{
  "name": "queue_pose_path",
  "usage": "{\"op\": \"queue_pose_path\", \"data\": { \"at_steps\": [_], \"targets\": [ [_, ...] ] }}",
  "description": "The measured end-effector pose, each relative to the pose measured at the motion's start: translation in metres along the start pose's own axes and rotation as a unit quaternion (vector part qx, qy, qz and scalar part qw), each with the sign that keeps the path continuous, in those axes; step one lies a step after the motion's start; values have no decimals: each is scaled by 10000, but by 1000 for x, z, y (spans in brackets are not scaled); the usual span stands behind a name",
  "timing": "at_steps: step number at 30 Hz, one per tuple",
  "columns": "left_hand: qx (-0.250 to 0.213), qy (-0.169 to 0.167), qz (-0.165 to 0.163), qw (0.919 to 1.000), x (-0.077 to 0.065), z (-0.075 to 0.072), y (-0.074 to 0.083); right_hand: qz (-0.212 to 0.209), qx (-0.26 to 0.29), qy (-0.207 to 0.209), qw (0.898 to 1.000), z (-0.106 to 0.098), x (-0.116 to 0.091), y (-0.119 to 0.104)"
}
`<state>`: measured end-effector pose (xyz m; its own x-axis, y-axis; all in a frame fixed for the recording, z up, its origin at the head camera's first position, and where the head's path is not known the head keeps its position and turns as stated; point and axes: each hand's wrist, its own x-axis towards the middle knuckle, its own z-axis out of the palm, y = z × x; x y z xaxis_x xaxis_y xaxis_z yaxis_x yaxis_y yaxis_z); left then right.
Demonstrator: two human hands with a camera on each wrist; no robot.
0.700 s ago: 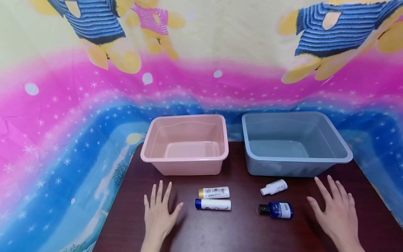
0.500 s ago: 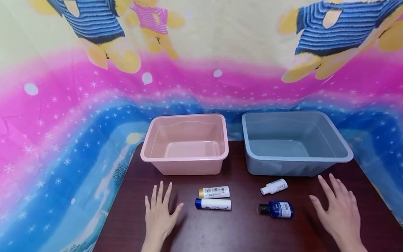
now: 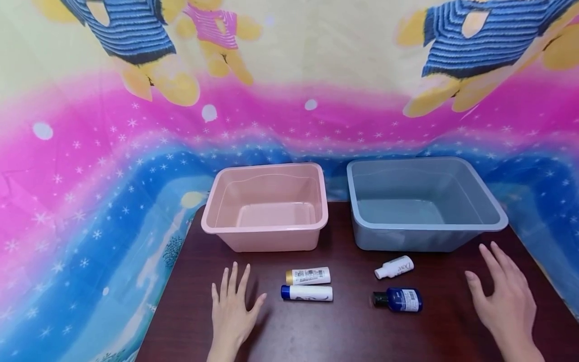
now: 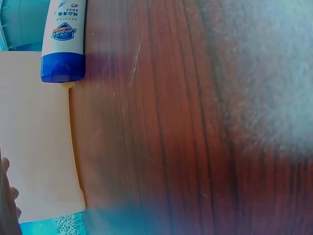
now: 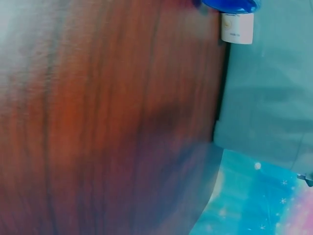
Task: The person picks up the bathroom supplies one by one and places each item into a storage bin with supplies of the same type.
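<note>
My left hand (image 3: 232,309) is spread over the table to the left of two tubes, holding nothing. The nearer tube (image 3: 309,293) is white with a blue cap; its Safeguard label shows on the white tube (image 4: 63,29) in the left wrist view. Just behind it lies a white tube with a gold cap (image 3: 308,275). On the right, fingers extended and holding nothing, is my right hand (image 3: 506,296). Left of it lie a dark blue bottle with a black cap (image 3: 404,300) and, farther back, a small white Dove bottle (image 3: 394,267).
Behind the tubes stands a pink basin (image 3: 267,241), and a grey-blue basin (image 3: 407,240) stands behind the bottles. Both sit at the back of the dark brown table (image 3: 334,337). A printed cloth (image 3: 289,115) hangs behind and beside it.
My right hand has moved to the right, away from the dark blue bottle. My left hand has shifted very slightly right. The tubes, bottles and basins stay in place.
</note>
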<state>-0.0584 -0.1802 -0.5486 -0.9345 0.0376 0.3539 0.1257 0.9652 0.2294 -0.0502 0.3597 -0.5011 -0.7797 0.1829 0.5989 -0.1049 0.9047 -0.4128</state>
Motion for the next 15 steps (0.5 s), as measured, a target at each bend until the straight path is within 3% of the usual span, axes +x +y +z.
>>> {"op": "queue_pose_path", "data": {
  "at_steps": [4,15],
  "targets": [
    [4,3,23,10000,-1,1,1,201,310,267,9990,-2,6,-2],
    [76,-144,-39,9999,-2,-1,-1,827,396,341,9952,-11,29,-5]
  ]
}}
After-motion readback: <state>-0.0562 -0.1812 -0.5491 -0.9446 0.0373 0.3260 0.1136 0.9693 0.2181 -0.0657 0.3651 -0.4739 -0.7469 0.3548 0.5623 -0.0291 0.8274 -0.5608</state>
